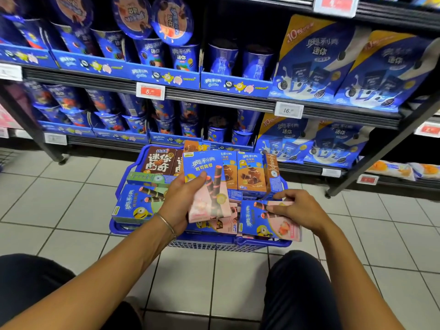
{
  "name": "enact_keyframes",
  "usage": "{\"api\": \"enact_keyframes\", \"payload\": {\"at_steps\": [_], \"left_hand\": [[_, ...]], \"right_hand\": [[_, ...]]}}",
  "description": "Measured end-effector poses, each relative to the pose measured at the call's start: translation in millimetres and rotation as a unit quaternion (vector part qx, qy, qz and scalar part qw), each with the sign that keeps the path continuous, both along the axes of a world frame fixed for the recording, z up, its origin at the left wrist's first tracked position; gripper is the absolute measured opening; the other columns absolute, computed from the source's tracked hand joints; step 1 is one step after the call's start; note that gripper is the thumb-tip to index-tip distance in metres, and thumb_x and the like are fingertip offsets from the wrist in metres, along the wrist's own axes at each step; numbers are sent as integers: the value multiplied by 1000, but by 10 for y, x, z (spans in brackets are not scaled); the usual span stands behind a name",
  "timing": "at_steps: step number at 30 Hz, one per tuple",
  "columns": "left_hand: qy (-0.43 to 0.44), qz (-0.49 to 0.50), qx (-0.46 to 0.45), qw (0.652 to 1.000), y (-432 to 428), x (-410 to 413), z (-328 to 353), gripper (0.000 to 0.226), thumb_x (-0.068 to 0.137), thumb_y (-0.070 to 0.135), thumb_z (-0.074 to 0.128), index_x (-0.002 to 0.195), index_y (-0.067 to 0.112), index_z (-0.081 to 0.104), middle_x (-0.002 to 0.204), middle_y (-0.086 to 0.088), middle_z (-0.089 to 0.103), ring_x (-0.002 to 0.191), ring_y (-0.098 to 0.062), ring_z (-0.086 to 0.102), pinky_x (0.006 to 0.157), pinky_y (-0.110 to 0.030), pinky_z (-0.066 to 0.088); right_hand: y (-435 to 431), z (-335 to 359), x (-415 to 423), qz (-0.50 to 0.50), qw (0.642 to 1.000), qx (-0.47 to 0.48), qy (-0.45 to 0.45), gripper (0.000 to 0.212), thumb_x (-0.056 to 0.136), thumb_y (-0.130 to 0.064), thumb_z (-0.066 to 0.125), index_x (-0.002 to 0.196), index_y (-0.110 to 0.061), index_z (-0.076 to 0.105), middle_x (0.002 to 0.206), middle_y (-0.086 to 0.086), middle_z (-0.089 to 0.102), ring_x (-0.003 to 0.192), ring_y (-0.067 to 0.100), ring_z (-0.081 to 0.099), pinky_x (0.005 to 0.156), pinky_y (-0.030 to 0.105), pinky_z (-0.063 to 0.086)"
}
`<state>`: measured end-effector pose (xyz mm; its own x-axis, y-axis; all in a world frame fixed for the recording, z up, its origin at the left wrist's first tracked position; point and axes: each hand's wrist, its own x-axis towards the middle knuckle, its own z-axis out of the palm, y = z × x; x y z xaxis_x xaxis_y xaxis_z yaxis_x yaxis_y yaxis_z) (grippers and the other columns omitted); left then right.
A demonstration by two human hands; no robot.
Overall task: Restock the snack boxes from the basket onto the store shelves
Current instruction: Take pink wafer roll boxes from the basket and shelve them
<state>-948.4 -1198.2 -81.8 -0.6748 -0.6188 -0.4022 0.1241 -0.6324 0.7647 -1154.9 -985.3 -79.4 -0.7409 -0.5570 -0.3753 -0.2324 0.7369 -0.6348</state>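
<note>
Crouched before the store shelves; blue basket on the tiled floor, packed with snack boxes.

Left hand: grips a pink-and-blue wafer-roll box, held upright above the basket's middle. Thumb lies across the front face; the fingers are wrapped behind, out of sight. Hold looks firm.

Right hand: fingers bent over a second pink box, which lies flat at the basket's near right corner. Thumb sits at its far edge, so it appears to pinch the box rather than just rest on it.

Around the fingers: green wafer-roll box flat, just left of the left wrist; brown cocoa boxes standing just beyond both hands; a brown cookie box beyond the left thumb.

Step in hand, as I judge it: gathering the matching pink boxes before shelving.

To do it well:
- Lift the flat box by its long edges, tilting it clear of its neighbours so the standing boxes beyond the fingertips stay up.
- Stack it face-to-face against the held box, labels the same way.
- Find the matching slot first; the shelves in view hold cups and bags, no facing for these boxes that I can see.
- Place upright, label outward.
</note>
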Motion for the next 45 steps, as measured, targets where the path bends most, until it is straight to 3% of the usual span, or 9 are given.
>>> {"api": "enact_keyframes", "payload": {"at_steps": [3, 10, 13, 19, 23, 30, 34, 37, 45], "left_hand": [[-25, -11, -21, 999, -29, 15, 11, 18, 98, 19, 72, 103, 8, 59, 77, -7, 74, 72, -26, 76, 72, -48, 63], [-38, 9, -2, 999, -97, 24, 114, 18, 101, 32, 69, 94, 18, 77, 99, -13, 78, 105, -41, 71, 102, -73, 50], [-32, 0, -11, 999, -86, 26, 130, 41, 99, 40, 68, 124, 8, 73, 121, -19, 76, 117, -45, 69, 103, -72, 49], [14, -47, -76, 996, -39, 19, 141, 64, 87, 45, 78, 138, 9, 65, 131, -18, 72, 120, -42, 69, 105, -64, 52], [23, -52, -106, 993, -51, 47, 108, 72, 72, 51, 91, 130, 13, 69, 124, -18, 75, 114, -41, 72, 97, -56, 58], [-33, 2, -168, 985, -140, 33, 62, 53, 91, 30, 80, 136, 12, 58, 121, -17, 76, 105, -39, 76, 91, -57, 61], [-20, 19, -165, 986, -335, 100, 246, 30, 98, 16, 72, 126, 7, 65, 108, -14, 77, 89, -34, 74, 79, -45, 60], [2, 36, -113, 993, -444, 148, 347, 42, 102, 18, 66, 135, -4, 54, 113, -23, 67, 98, -38, 68, 85, -51, 56], [7, -17, -32, 999, -445, 178, 325, 28, 94, 43, 70, 93, 16, 65, 117, -23, 67, 107, -40, 66, 108, -66, 48]], "right_hand": [[38, 105, -12, -46, 994, -97, -29, 28, 75, -37, 87, 91, -18, 76, 82, 1, 78, 72, 17, 76, 72, 37, 61], [-304, 370, 290, -164, 854, -397, -294, 21, 95, -20, 63, 93, -4, 76, 109, 17, 75, 95, 29, 74, 82, 39, 60], [-573, 406, 536, -167, 806, -440, -360, 23, 98, -13, 54, 91, -6, 75, 112, 16, 74, 99, 27, 74, 79, 39, 60], [-974, 292, 996, -170, 858, -411, -256, 22, 96, -5, 55, 107, 10, 65, 112, 27, 70, 98, 34, 69, 93, 54, 52], [-1116, 312, 1200, -141, 894, -361, -226, 16, 95, -14, 64, 111, -11, 61, 91, 5, 69, 81, 22, 66, 68, 33, 51], [-1146, 231, 1262, 12, 930, -328, -164, 35, 102, -32, 55, 136, -31, 55, 115, -8, 70, 93, 0, 69, 67, 13, 51], [-1031, 182, 1006, 8, 940, -310, -145, 29, 98, -35, 50, 115, -33, 73, 116, -17, 72, 111, 3, 65, 98, 26, 51], [-860, -106, 862, -60, 989, -135, -22, 14, 96, -30, 57, 93, -22, 67, 98, -4, 72, 96, 18, 67, 91, 47, 55], [-781, -604, 967, -19, 1000, 18, -2, 64, 82, -59, 70, 128, -17, 56, 130, 7, 59, 120, 28, 58, 100, 47, 51]]}}
